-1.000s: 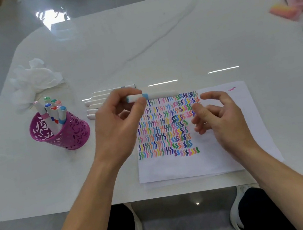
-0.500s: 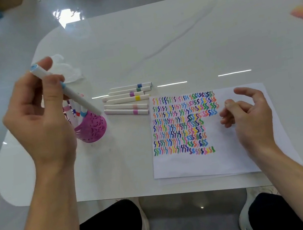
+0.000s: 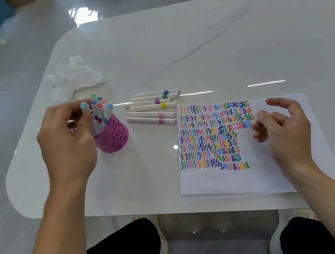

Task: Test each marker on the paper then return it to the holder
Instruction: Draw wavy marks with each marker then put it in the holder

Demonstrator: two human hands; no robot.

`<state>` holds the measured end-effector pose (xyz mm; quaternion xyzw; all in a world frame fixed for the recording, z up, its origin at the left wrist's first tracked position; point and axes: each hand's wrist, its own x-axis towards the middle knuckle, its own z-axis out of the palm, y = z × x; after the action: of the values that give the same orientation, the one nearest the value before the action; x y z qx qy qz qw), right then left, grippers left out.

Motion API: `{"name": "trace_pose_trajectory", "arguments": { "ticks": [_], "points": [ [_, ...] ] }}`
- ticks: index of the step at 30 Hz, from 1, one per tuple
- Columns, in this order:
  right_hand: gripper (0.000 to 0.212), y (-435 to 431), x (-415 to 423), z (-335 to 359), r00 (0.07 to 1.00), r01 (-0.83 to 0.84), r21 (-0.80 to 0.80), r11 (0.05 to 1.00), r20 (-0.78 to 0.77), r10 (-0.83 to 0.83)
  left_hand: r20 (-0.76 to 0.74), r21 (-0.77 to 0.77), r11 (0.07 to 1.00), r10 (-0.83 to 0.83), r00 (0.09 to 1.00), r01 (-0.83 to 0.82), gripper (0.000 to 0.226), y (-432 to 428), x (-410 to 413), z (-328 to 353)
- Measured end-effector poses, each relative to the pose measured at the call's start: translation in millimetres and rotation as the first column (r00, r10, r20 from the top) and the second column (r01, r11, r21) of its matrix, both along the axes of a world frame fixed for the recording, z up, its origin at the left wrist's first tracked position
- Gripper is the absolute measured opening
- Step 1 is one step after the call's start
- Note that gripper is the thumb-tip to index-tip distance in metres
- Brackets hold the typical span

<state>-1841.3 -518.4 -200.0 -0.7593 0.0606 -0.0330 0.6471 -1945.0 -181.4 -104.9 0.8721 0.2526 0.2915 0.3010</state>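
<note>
While my left hand (image 3: 67, 143) pinches the light-blue-capped marker (image 3: 85, 107) upright at the left rim of the pink holder (image 3: 117, 135), beside the other capped markers (image 3: 101, 107) standing in it, I cannot see its lower end behind my fingers. My right hand (image 3: 284, 129) hovers well to the right of the holder over the paper (image 3: 281, 174), loosely curled and grasping nothing. Just right of the holder six white markers (image 3: 150, 109) lie side by side on the table (image 3: 214, 41); behind it sits a crumpled tissue (image 3: 74, 78).
</note>
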Motion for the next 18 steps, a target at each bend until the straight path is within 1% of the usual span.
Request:
{"name": "trace_pose_trajectory", "arguments": {
  "ticks": [4,8,10,14,18],
  "points": [
    [0.022,0,1,0,1.000,0.003,0.005,1.000,0.006,-0.003,-0.119,-0.047,0.998,0.045,0.992,-0.051,0.018,1,-5,-4],
    [0.022,0,2,1,1.000,0.010,-0.005,1.000,0.013,-0.010,-0.194,0.011,0.995,0.098,0.976,-0.098,0.013,0,-5,-6],
    [0.022,0,2,1,1.000,0.008,-0.005,1.000,0.013,-0.008,-0.189,0.029,0.995,0.097,0.977,-0.093,0.011,0,-5,-6],
    [0.022,1,2,2,1.000,0.008,-0.001,1.000,0.011,-0.008,-0.178,0.054,0.995,0.089,0.980,-0.081,0.017,-5,-4,-6],
    [0.022,0,1,2,1.000,0.009,0.005,1.000,0.007,-0.009,-0.096,0.061,0.996,0.075,0.993,-0.070,0.025,-9,-1,-5]
  ]
}}
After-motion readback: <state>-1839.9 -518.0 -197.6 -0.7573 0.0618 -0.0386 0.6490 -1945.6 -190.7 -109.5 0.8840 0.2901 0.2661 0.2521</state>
